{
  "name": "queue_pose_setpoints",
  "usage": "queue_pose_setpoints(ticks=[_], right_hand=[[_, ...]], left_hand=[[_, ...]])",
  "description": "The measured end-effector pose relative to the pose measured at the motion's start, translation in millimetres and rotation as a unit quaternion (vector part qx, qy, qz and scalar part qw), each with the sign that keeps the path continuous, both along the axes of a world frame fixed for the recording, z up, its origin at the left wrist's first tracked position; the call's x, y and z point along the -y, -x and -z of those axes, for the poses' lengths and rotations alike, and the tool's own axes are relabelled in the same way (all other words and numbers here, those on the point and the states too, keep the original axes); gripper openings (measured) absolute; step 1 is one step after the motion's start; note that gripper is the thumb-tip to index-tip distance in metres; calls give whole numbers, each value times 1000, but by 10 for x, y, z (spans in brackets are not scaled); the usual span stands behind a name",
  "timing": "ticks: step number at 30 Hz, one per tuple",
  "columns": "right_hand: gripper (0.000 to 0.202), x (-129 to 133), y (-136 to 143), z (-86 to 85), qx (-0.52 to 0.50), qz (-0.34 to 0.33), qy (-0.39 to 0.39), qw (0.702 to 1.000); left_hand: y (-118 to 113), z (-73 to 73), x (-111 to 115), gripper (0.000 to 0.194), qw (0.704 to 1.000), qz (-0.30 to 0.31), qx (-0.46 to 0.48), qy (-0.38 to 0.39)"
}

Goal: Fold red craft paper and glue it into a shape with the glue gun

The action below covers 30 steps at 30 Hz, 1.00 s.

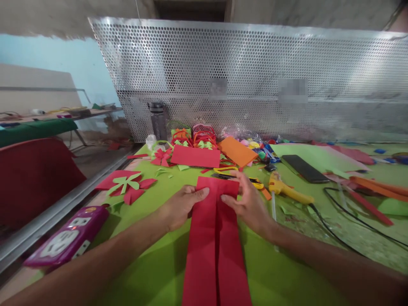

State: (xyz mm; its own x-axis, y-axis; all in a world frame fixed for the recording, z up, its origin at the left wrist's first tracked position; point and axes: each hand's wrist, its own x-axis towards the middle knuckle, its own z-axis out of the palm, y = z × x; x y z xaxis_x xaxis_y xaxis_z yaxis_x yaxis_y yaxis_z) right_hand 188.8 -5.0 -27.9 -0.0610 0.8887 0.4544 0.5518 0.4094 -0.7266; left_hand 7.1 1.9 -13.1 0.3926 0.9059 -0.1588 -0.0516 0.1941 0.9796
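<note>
Folded red sheet [202,242]: long axis points toward perforated metal panel [255,59]; left hand [181,208] and right hand [250,206] pinch far end.

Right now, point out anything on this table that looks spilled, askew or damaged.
The glistening patch near the yellow glue gun looks odd: rough and shiny where the green tabletop elsewhere looks matte, perhaps a spill, material unclear.

Left hand [181,207]: is bare, thumbnail looks short | left forearm [108,257]: is bare, slim, tapers to a bare wrist | right hand [251,208]: is bare, fingers look slender | right forearm [321,253]: is bare, far end too dim for detail
</note>
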Motion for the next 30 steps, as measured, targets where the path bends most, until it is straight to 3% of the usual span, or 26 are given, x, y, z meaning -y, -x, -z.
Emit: queue_pose_setpoints(ticks=[4, 11, 15, 21, 25, 30], right_hand=[[77, -4, 10, 22, 82, 33, -95, 992], [84, 32, 49, 102, 147, 20, -74, 986], [84, 59, 36, 83, 198, 32, -144, 969], [57, 98, 9, 42, 224, 14, -209, 952], [22, 124, 1, 5, 233, -13, -216, 948], [11, 127, -4, -55, 276, -37, -197, 940]], left_hand=[[-41, 3, 32, 31, 995, -12, 83, 60], [-89, 41, 59, 23, 982, -42, 163, 89], [-88, 34, 53, 20, 979, -55, 166, 104], [-83, 43, 74, 24, 978, 16, 181, 106], [-97, 27, 101, 28, 980, 15, 170, 100], [-112, 44, 115, 31, 990, 10, 116, 75]])
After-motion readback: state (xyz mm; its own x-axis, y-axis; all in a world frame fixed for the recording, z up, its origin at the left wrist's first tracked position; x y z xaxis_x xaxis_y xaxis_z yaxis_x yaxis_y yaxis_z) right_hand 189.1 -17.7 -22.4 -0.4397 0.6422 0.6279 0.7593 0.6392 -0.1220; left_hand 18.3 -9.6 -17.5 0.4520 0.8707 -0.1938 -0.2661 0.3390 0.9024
